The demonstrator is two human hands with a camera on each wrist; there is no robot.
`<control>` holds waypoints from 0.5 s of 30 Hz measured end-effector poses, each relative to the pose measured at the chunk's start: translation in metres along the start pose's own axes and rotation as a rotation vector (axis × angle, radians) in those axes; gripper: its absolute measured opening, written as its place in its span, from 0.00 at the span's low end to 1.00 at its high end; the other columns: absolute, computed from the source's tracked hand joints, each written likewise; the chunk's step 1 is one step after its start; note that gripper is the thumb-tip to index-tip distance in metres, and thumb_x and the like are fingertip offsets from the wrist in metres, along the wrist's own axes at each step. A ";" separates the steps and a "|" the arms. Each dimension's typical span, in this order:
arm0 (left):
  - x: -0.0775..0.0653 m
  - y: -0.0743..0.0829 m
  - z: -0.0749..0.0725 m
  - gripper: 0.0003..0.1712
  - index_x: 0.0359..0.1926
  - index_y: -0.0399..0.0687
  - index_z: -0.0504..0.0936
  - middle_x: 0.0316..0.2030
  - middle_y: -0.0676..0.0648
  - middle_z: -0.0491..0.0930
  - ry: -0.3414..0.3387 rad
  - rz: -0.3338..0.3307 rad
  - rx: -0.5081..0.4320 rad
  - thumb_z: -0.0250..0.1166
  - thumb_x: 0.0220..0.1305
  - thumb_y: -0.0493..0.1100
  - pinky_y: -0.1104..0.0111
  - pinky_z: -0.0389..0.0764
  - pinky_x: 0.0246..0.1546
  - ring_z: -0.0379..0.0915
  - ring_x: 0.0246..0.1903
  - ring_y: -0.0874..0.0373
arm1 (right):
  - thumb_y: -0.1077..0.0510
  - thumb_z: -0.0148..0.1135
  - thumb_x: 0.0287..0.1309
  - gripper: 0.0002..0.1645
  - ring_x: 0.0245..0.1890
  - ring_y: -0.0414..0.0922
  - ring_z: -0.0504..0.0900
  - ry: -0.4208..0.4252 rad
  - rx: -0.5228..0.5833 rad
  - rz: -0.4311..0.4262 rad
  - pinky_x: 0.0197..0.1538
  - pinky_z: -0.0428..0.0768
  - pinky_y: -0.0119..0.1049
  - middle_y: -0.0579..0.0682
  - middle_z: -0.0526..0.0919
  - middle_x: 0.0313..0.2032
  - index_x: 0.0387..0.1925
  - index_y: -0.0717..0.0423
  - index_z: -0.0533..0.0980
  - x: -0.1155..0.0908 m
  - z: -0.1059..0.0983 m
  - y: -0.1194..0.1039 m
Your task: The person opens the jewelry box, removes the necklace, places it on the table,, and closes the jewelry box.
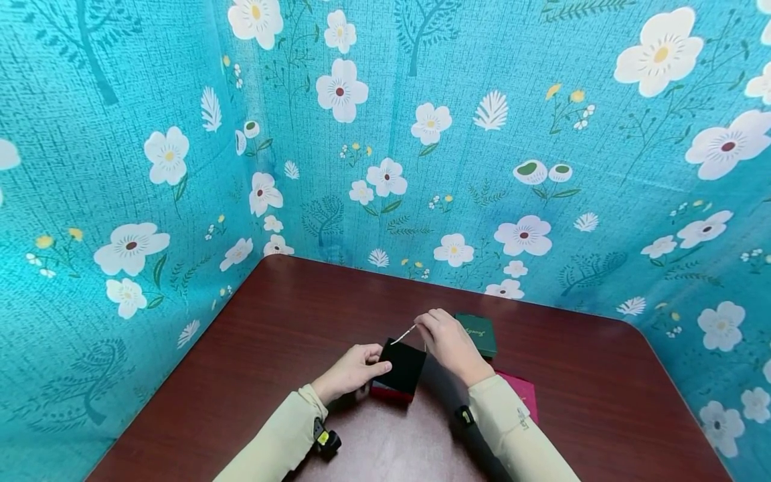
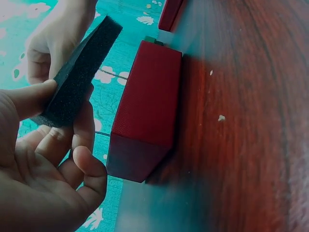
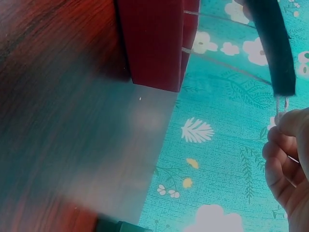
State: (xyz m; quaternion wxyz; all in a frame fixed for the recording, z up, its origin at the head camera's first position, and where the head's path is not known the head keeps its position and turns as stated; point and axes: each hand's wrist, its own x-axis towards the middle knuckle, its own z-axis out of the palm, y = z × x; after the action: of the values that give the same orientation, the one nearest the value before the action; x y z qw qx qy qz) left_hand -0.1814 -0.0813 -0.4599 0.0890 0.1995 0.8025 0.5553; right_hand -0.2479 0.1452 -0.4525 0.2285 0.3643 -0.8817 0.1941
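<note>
My left hand [image 1: 352, 371] grips a black foam pad [image 1: 405, 365] by its left edge, thumb on the top face and fingers beneath. In the left wrist view the pad [image 2: 79, 72] is tilted and held above a red box [image 2: 145, 96] that stands on the table. My right hand [image 1: 448, 343] pinches a thin silver chain [image 1: 402, 335] at the pad's far right side. The right wrist view has two strands of the chain [image 3: 278, 105] running from the pad's end to my fingertips. Thin cords [image 3: 227, 67] stretch between box and pad.
A dark green box [image 1: 478, 335] with gold lettering lies beyond my right hand. Partly behind my right forearm is a flat crimson lid or box [image 1: 523, 395]. All stand on a brown wooden table [image 1: 313, 308], with a flowered teal cloth [image 1: 385, 221] hanging around it.
</note>
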 end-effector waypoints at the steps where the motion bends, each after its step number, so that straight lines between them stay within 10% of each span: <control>1: 0.000 0.002 0.000 0.16 0.23 0.39 0.63 0.16 0.55 0.57 -0.009 0.001 -0.005 0.60 0.63 0.35 0.74 0.59 0.20 0.54 0.14 0.66 | 0.63 0.67 0.55 0.08 0.36 0.39 0.75 -0.002 -0.001 0.002 0.40 0.78 0.34 0.43 0.79 0.33 0.38 0.53 0.79 0.000 0.000 0.000; 15: 0.012 -0.034 0.006 0.05 0.34 0.43 0.78 0.29 0.54 0.81 -0.071 0.009 -0.035 0.62 0.63 0.41 0.73 0.70 0.32 0.70 0.25 0.66 | 0.64 0.68 0.52 0.08 0.34 0.39 0.76 0.043 0.031 0.032 0.37 0.79 0.34 0.44 0.79 0.32 0.35 0.53 0.80 0.006 0.002 -0.002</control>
State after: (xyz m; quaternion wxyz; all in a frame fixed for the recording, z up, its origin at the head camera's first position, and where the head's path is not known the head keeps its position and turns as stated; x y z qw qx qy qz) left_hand -0.1978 -0.0815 -0.4924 0.1183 0.2209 0.7882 0.5620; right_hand -0.2506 0.1396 -0.4503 0.2387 0.3492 -0.8792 0.2192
